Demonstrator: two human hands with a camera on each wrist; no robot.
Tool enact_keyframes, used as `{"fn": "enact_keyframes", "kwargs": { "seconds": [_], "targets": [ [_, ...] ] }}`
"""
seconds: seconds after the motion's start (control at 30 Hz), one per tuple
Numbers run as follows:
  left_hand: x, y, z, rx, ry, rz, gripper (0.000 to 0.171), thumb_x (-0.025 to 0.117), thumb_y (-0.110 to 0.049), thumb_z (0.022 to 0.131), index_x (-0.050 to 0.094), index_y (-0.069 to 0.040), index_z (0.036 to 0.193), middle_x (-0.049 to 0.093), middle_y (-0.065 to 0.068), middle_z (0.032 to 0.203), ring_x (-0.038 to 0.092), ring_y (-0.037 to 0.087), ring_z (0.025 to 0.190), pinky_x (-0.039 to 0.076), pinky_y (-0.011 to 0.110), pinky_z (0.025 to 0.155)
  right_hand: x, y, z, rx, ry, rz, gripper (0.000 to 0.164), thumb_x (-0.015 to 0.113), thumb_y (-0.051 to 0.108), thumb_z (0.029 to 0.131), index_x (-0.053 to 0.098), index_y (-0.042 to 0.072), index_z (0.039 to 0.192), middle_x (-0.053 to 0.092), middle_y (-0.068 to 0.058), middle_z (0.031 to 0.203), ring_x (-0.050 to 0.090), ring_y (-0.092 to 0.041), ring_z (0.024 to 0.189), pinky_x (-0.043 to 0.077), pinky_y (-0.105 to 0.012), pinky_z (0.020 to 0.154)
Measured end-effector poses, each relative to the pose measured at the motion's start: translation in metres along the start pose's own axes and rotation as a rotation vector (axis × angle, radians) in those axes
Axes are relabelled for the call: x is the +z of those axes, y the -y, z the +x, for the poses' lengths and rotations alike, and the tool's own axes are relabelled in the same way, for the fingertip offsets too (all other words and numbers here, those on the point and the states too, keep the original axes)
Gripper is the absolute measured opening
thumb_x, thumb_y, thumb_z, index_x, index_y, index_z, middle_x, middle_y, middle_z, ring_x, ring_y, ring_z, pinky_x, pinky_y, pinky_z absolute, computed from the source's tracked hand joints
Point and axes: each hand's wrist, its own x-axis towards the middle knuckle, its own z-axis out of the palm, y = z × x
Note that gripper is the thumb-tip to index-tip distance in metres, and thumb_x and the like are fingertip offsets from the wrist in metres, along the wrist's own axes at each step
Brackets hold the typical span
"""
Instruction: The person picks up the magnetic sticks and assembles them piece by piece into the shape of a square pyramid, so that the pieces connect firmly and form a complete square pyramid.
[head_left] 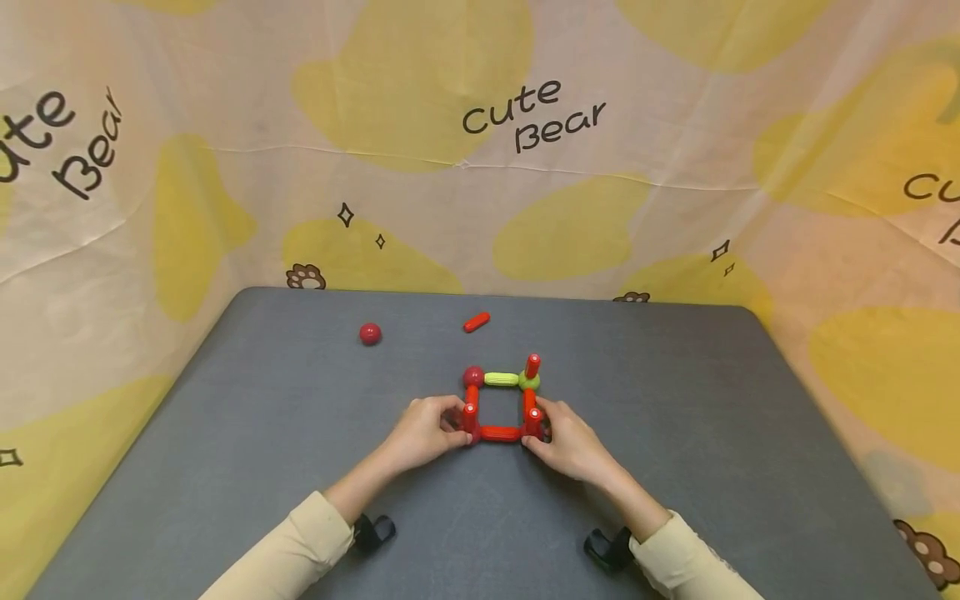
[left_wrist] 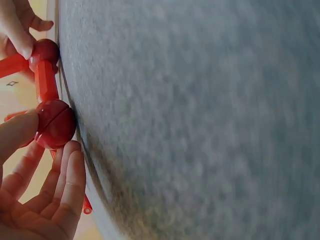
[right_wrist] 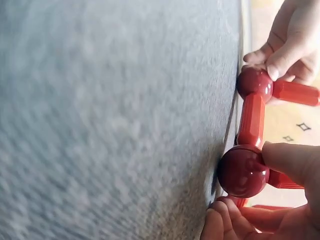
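Observation:
A square of rods and balls lies on the table, with a red rod (head_left: 499,433) along its near side and a yellow-green rod (head_left: 501,379) along the far side. My left hand (head_left: 426,433) pinches the red ball (left_wrist: 56,125) at the near left corner between thumb and fingers. At the near right corner, my right hand (head_left: 573,443) pinches a dark red ball (right_wrist: 243,171). Red rods stand up from both near corners and from the green ball (head_left: 529,381) at the far right. The far left corner is a red ball (head_left: 473,377) without an upright rod.
Farther back on the grey table (head_left: 262,375) lie a loose red ball (head_left: 370,334) and a loose red rod (head_left: 477,322). A printed cloth (head_left: 420,100) hangs behind the table and along its sides. Black straps hang at both wrists.

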Motion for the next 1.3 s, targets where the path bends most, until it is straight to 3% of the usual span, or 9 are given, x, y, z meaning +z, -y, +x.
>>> {"fn": "enact_keyframes", "kwargs": {
  "seconds": [0.27,0.5,0.8,1.03,1.13,1.3],
  "targets": [
    [0.006,-0.003,-0.001,0.023,-0.006,-0.003,0.022,0.076,-0.009,0.070,0.067,-0.010,0.090,0.066,0.000,0.075,0.062,0.008,0.062,0.047,0.021,0.058,-0.003,-0.007,0.008,-0.050,-0.044,-0.007,0.046,0.071,0.012,0.077,0.057,0.001,0.120,0.058,-0.010,0.094,0.051,-0.016,0.074,0.043,-0.031,0.065],
    [0.012,-0.009,-0.002,0.027,0.041,-0.035,0.020,0.073,-0.007,0.073,0.067,-0.008,0.092,0.064,-0.002,0.072,0.059,0.006,0.061,0.047,0.020,0.057,-0.006,-0.015,0.017,-0.061,-0.064,-0.017,0.033,0.066,0.008,0.079,0.060,0.003,0.112,0.060,-0.012,0.096,0.055,-0.022,0.081,0.046,-0.037,0.073],
    [0.019,-0.012,-0.003,0.073,0.073,-0.047,0.021,0.072,-0.005,0.074,0.068,-0.007,0.094,0.066,-0.001,0.074,0.062,0.006,0.063,0.048,0.019,0.058,-0.008,-0.018,0.023,-0.091,-0.074,-0.004,0.032,0.063,0.005,0.081,0.062,0.007,0.113,0.060,-0.011,0.097,0.057,-0.025,0.091,0.046,-0.042,0.081],
    [0.008,-0.011,-0.003,0.064,0.124,-0.054,0.020,0.070,-0.007,0.077,0.069,-0.011,0.097,0.067,-0.003,0.078,0.061,0.007,0.066,0.048,0.020,0.059,-0.008,-0.021,0.024,-0.104,-0.069,-0.008,0.033,0.062,0.004,0.081,0.063,0.008,0.113,0.060,-0.009,0.095,0.057,-0.024,0.089,0.045,-0.041,0.079],
    [-0.003,-0.010,0.001,0.056,0.087,-0.037,0.017,0.070,-0.008,0.077,0.070,-0.012,0.094,0.066,-0.005,0.078,0.059,0.008,0.066,0.048,0.022,0.058,-0.009,-0.022,0.023,-0.108,-0.071,-0.002,0.033,0.062,0.003,0.081,0.063,0.009,0.113,0.061,-0.009,0.096,0.057,-0.025,0.091,0.045,-0.041,0.081],
    [-0.024,-0.002,0.020,0.001,-0.042,-0.003,0.014,0.071,-0.010,0.077,0.070,-0.012,0.092,0.068,-0.004,0.080,0.061,0.008,0.067,0.048,0.024,0.060,-0.011,-0.022,0.023,-0.110,-0.065,-0.001,0.033,0.062,0.003,0.081,0.063,0.009,0.113,0.061,-0.009,0.096,0.057,-0.025,0.092,0.046,-0.042,0.081]
  ]
}}
